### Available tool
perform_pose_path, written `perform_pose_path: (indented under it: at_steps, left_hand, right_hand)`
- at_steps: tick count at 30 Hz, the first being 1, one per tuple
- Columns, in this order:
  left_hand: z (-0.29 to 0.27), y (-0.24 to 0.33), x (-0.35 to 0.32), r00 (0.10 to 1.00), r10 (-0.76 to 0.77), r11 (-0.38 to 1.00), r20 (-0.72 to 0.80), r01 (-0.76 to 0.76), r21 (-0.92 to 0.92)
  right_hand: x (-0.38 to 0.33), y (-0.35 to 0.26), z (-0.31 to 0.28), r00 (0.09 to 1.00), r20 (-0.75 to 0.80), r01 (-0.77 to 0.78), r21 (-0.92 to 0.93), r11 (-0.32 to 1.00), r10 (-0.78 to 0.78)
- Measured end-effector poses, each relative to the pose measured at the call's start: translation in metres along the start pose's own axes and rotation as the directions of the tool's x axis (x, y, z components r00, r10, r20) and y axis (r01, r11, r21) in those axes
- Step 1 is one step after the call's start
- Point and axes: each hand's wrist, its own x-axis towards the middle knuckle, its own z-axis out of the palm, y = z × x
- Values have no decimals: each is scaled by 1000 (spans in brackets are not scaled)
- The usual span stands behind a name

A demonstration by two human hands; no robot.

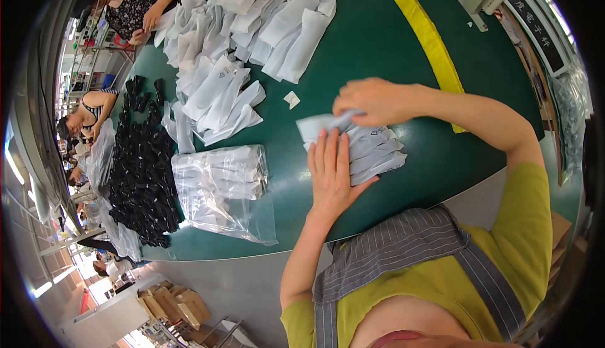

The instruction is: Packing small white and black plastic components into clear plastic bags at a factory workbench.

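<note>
A row of overlapping white pouches (378,154) lies on the green table in front of me. My left hand (331,175) rests flat on the left side of these pouches, its fingers stretched out and thumb apart. Above it, my right hand (373,101) is curled with fingers pinched on one white pouch (343,120) at the far end of the row. The fingertips of that hand are partly hidden and a little blurred. Left of my hands lies a clear plastic bag (220,184) with similar white pouches inside.
A heap of white pouches (252,27) covers the far left. Black cable-like pieces (148,178) are piled at the left edge. A small white paper scrap (292,100) lies nearby. Yellow tape (425,33) crosses the table (372,45). Co-workers, including one person (142,8), sit along the left.
</note>
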Motion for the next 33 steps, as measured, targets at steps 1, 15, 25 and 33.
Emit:
perform_pose_path:
  at_steps: [1,15,25,33]
  left_hand:
    - [-2,1,-1,1000,-9,1000,-2,9,4]
    - [-101,4,-58,912,-102,948,-396,210,239]
    - [-124,-36,-134,724,-382,871,-574,489,37]
    - [-129,-44,-131,854,-147,959,-500,247,139]
  right_hand:
    - [-7,-7,1,994,111,-23,129,991,9]
    - [-36,-76,41,1000,-29,0,-304,953,-10]
    - [82,-159,69,968,248,-20,205,979,-32]
    - [199,-182,202,952,-42,295,-129,947,-302]
